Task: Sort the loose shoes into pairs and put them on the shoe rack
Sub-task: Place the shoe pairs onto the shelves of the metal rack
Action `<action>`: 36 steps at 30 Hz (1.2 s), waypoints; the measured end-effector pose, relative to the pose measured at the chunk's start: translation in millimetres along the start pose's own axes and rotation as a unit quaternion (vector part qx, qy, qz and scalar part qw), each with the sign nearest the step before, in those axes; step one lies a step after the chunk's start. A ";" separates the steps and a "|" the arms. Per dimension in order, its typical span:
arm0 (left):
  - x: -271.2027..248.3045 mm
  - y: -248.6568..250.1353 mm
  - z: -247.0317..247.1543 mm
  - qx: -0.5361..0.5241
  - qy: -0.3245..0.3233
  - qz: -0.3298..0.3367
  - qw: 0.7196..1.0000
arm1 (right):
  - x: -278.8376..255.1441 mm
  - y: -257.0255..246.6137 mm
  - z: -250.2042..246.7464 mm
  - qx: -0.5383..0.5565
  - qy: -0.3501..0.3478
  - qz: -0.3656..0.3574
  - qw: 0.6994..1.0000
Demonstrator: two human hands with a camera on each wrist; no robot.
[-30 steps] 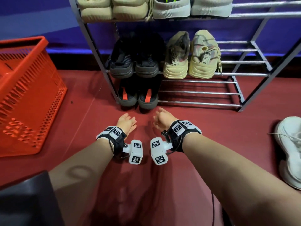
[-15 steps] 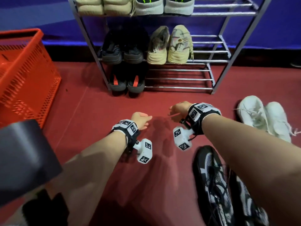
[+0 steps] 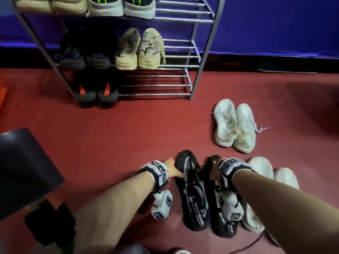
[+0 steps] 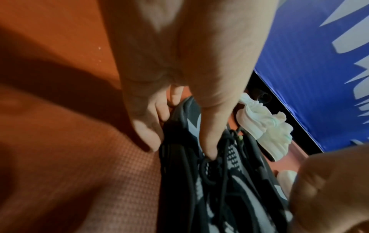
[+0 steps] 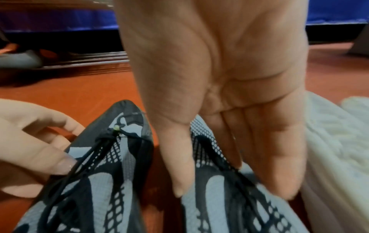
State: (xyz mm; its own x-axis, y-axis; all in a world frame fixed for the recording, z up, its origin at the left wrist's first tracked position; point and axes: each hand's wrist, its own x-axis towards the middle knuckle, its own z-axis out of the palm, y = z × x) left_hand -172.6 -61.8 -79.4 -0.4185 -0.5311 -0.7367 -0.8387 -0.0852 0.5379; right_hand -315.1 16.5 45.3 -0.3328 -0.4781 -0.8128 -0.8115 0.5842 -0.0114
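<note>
Far left in my head view: a sliver of the orange basket at the frame edge, and a dark flat object near my left knee (cannot identify it).

Shoe rack stands against the blue wall. Top shelf: a beige pair, then a grey pair with green accents. Middle shelf: a black pair, then a tan knit pair. Bottom shelf: a black pair with orange stripes. The right part of each shelf shows bare bars.

My left hand is on the toe end of the left black-and-white mesh sneaker, which lies on the red floor. In the left wrist view the thumb lies on top by the laces and the other fingers curl round the shoe's outer side, so it grasps the shoe.

My right hand is on the right black-and-white mesh sneaker, just beside the first. The thumb lies on its inner side and the fingers on its top and outer side, fairly straight: touching it, not curled round it.

To the right, a white pair lies beside my right forearm, partly hidden. Another white pair with loose laces sits farther out, between me and the rack's right leg.
</note>
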 end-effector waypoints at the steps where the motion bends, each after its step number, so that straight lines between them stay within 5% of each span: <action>1: 1.4 0.0 7.1 0.005 -0.005 -0.010 1.000 | -2.4 5.0 3.5 0.016 -0.012 0.027 0.999; 12: 12.0 -5.3 18.2 0.027 0.043 -0.037 0.998 | -23.1 1.1 1.6 -0.073 -0.059 -0.022 0.995; 18: 17.3 -6.2 10.8 -0.061 0.053 -0.060 0.995 | 33.4 14.6 16.7 -0.083 0.041 0.018 0.996; 27: 12.9 -55.0 -70.7 -0.187 0.290 -0.011 0.938 | 92.6 -81.1 -3.1 0.109 0.163 -0.041 0.980; 32: 10.9 -87.8 -94.3 -0.296 0.318 -0.005 0.901 | 103.2 -122.7 -8.1 0.144 0.169 -0.077 0.972; 36: 8.7 -104.0 -89.3 -0.331 0.293 -0.001 0.897 | 92.4 -121.4 -3.7 0.162 0.162 -0.044 0.972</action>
State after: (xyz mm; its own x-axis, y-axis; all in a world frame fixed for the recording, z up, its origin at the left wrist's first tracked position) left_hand -57.9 -132.8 -105.1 0.0005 -0.8661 -0.4998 -0.3675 -0.4650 0.8054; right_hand -249.2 -101.0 -26.3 -0.4457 -0.6856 -0.5755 -0.6669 0.6832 -0.2974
